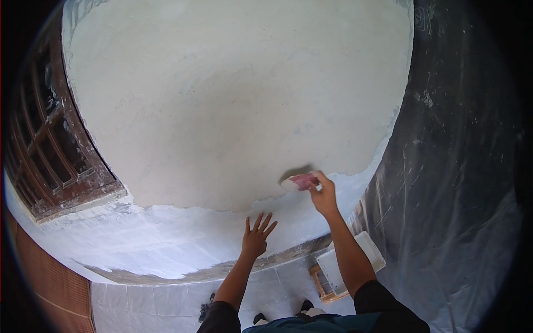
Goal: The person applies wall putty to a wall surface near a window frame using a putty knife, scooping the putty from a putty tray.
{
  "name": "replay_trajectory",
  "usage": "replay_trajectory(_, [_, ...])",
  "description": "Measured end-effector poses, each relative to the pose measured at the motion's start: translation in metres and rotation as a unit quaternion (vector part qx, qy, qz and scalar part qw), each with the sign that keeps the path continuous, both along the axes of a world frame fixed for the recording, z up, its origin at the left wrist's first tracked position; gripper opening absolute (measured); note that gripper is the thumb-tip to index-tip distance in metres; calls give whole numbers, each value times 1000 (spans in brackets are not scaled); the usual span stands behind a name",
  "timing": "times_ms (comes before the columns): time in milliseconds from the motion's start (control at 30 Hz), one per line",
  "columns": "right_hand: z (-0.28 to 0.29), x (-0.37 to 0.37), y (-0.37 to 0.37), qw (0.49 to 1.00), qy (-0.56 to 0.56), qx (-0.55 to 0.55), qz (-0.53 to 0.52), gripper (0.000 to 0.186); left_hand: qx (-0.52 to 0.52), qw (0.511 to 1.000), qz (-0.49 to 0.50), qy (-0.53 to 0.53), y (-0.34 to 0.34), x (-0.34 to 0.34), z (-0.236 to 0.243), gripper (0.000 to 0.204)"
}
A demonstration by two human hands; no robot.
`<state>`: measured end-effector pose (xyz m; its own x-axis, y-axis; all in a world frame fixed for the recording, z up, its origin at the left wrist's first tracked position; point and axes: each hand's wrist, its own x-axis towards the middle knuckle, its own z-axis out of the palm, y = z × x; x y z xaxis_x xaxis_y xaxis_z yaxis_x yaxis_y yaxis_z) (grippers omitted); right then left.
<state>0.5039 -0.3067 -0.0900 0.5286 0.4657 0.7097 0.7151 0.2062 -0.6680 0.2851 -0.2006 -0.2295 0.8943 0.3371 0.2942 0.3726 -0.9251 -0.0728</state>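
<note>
In front of me stands a wall (222, 111) with a broad grey-beige coat above and a whiter, bluish band below. My right hand (324, 194) pinches the right end of a flat red putty scraper (304, 181) with pale paste on its left part. It is held at the wall where the two coats meet, and casts a dark shadow above it. My left hand (255, 240) is lower and to the left, fingers spread over the white band, holding nothing. Whether its fingers touch the wall, I cannot tell.
A paste-smeared brown wooden window (61, 161) is set at the left. Clear plastic sheeting (449, 194) hangs on the right. Below, a white tray (363, 252) rests by a small wooden stool (320, 283) on the grey tiled floor (150, 299). A brown woven panel (53, 272) stands lower left.
</note>
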Motion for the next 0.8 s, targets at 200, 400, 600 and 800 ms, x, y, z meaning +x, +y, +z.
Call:
replay_trajectory(200, [-1, 14, -11, 995, 95, 17, -16, 23, 8, 1000, -1, 2, 1, 0, -1, 85])
replay_trajectory(400, [-11, 13, 1, 1000, 1, -16, 11, 25, 4, 1000, -6, -3, 2, 2, -3, 84])
replay_trajectory(600, [-4, 8, -8, 999, -32, -22, 29, 25, 18, 1000, -4, -10, 3, 0, -5, 84])
replay_trajectory(800, [11, 18, -11, 1000, -14, 2, -8, 23, 21, 1000, 0, 1, 3, 2, -5, 85])
